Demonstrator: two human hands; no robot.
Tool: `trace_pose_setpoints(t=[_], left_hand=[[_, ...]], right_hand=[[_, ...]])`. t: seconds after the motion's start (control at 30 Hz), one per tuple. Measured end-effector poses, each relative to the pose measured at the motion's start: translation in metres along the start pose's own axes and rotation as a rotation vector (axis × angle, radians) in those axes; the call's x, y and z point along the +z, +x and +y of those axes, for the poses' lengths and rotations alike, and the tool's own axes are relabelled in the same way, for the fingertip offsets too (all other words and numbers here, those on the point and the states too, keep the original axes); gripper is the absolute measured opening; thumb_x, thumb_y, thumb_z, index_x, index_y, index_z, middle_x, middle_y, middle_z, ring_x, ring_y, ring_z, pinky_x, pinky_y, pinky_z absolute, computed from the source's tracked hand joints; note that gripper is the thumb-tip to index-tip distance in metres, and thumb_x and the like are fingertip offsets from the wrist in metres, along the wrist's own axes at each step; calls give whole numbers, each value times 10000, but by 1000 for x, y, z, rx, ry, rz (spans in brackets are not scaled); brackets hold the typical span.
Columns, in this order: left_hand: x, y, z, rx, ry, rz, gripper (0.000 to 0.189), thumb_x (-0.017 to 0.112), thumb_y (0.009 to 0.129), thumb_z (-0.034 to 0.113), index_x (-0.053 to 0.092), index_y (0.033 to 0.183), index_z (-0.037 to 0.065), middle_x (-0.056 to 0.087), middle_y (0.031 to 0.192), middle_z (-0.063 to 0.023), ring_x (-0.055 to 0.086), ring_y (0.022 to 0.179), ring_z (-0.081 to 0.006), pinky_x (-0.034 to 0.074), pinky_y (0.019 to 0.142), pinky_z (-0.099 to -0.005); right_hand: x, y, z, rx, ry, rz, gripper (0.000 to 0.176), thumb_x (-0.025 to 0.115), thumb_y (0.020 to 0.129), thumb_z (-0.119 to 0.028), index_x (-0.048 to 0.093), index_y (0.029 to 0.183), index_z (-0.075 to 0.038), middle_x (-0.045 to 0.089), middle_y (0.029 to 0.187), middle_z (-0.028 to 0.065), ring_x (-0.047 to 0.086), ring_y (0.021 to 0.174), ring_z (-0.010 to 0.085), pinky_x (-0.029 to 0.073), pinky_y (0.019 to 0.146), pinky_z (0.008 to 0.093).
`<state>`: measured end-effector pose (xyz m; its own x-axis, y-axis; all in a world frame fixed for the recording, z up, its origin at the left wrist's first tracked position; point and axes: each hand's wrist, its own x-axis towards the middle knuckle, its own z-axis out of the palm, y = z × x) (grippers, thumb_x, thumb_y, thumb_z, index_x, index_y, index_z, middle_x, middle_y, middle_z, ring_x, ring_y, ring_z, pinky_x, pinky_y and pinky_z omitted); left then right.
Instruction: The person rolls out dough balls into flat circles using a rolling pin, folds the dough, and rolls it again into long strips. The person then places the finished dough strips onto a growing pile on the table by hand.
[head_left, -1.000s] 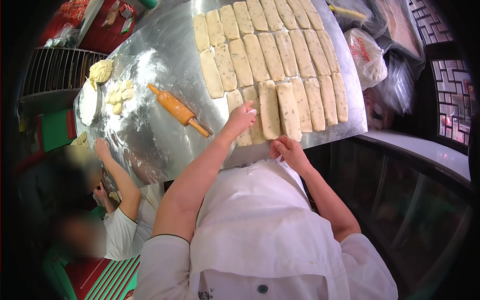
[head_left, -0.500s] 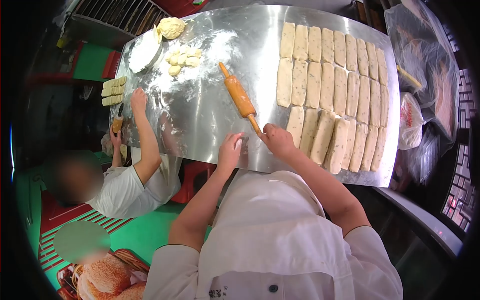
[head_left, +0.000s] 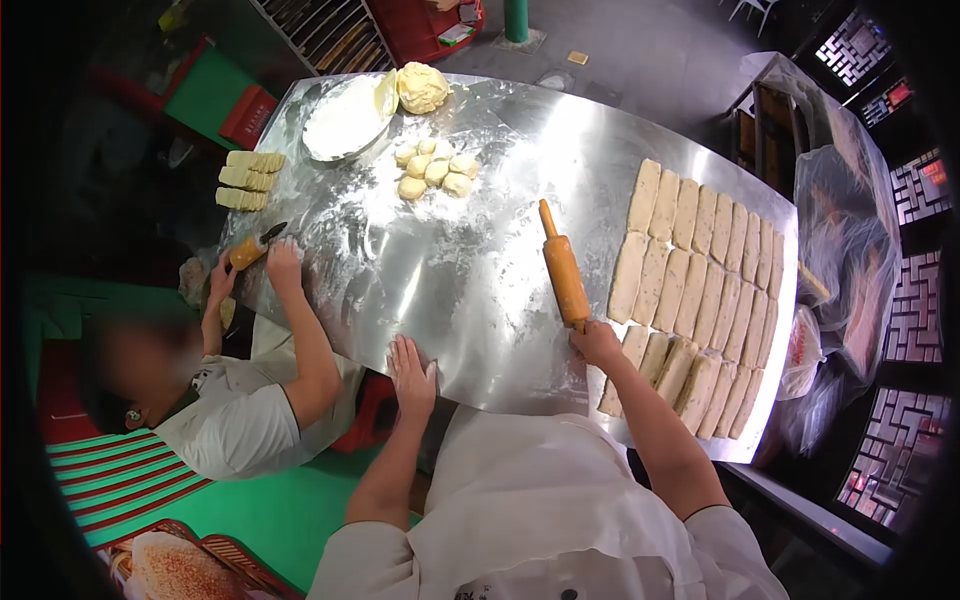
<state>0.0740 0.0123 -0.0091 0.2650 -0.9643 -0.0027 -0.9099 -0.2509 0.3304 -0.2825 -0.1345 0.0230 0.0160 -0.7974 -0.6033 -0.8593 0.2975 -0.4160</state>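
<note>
My right hand (head_left: pixel 598 343) is closed around the near handle of a wooden rolling pin (head_left: pixel 567 283), which points away from me on the metal table (head_left: pixel 500 330). My left hand (head_left: pixel 412 378) lies flat near the table's front edge, fingers stretched out and nothing in them. To the right of the pin, long pale dough strips (head_left: pixel 690 290) with dark flecks lie side by side in three rows. Several small dough balls (head_left: pixel 437 168) sit on floured metal farther back.
At the back left stand a bowl of flour (head_left: pixel 348 120) and a big dough lump (head_left: pixel 423 88). Folded dough pieces (head_left: pixel 248 180) lie at the left edge. On my left, a co-worker (head_left: pixel 240 420) holds a wooden tool (head_left: pixel 248 252) with a dark end. Plastic bags (head_left: pixel 803 350) hang at right.
The view has shifted. My left hand has moved left, away from the rolling pin, and flattened on the table. My right hand now wraps the pin's handle, and the pin lies steeper.
</note>
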Motion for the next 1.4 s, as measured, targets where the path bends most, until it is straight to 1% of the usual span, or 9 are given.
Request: trace_pose_setpoints(t=[0.23, 0.43, 0.63, 0.9, 0.97, 1.1, 1.17, 1.27, 1.4], left_hand=[[3, 141, 8, 165, 116, -77, 751, 667, 884, 268, 309, 1517, 79, 209, 1611, -139, 164, 1490, -339, 101, 1207, -504], [25, 276, 52, 246, -143, 47, 692, 687, 875, 323, 403, 1451, 66, 365, 1526, -132, 302, 1424, -308, 210, 1169, -497], [20, 337, 127, -141, -145, 147, 657, 783, 765, 452, 529, 1148, -18, 547, 1172, -188, 486, 1162, -344, 381, 999, -479], [28, 360, 77, 171, -352, 183, 537, 806, 725, 186, 503, 1129, 1, 536, 1078, -211, 509, 1068, -404, 433, 926, -467], [15, 353, 64, 253, -430, 31, 493, 792, 724, 139, 519, 1116, 16, 538, 1067, -194, 524, 1042, -395, 445, 905, -473], [-2, 277, 59, 445, -326, -234, 501, 796, 712, 129, 530, 1122, 21, 552, 1073, -165, 540, 1062, -380, 472, 901, -465], [-7, 264, 51, 413, -397, -233, 510, 801, 711, 136, 531, 1131, 27, 551, 1073, -162, 541, 1067, -378, 474, 903, -465], [-7, 294, 34, 271, -419, -92, 532, 815, 711, 166, 535, 1146, 43, 548, 1076, -151, 543, 1080, -372, 479, 907, -464], [-1, 319, 59, 100, -168, 114, 562, 823, 720, 238, 538, 1173, 65, 544, 1091, -130, 546, 1106, -355, 489, 906, -454]], right_hand=[[-16, 24, -14, 248, 162, -290, 389, 681, 849, -421, 654, 790, -37, 653, 577, 57, 655, 511, 176, 514, 513, 306], [-16, 28, -26, 336, 60, -241, 465, 664, 864, -507, 683, 815, -45, 656, 567, 43, 673, 566, 160, 529, 625, 317], [-15, 26, -30, 417, 93, -213, 454, 656, 866, -514, 696, 827, -63, 663, 575, 28, 681, 598, 147, 529, 682, 306], [-16, 25, -33, 427, 95, -204, 436, 653, 869, -492, 702, 797, -64, 668, 584, 24, 681, 605, 141, 528, 684, 307], [-15, 25, -32, 398, 132, -154, 395, 726, 848, -432, 677, 708, -65, 626, 525, 24, 592, 456, 104, 464, 495, 269], [-17, 26, -34, 431, 154, -169, 396, 721, 853, -432, 678, 703, -67, 624, 522, 24, 599, 463, 102, 466, 500, 264], [-22, 24, -39, 427, 96, -219, 414, 663, 870, -468, 711, 869, -57, 675, 596, 31, 685, 594, 144, 534, 681, 297], [-18, 24, -36, 396, 167, -164, 355, 730, 854, -402, 681, 717, -78, 623, 520, 35, 608, 463, 106, 453, 469, 253], [-17, 27, -33, 442, 149, -225, 414, 681, 861, -473, 706, 847, -59, 669, 592, 27, 675, 574, 136, 526, 664, 288]])
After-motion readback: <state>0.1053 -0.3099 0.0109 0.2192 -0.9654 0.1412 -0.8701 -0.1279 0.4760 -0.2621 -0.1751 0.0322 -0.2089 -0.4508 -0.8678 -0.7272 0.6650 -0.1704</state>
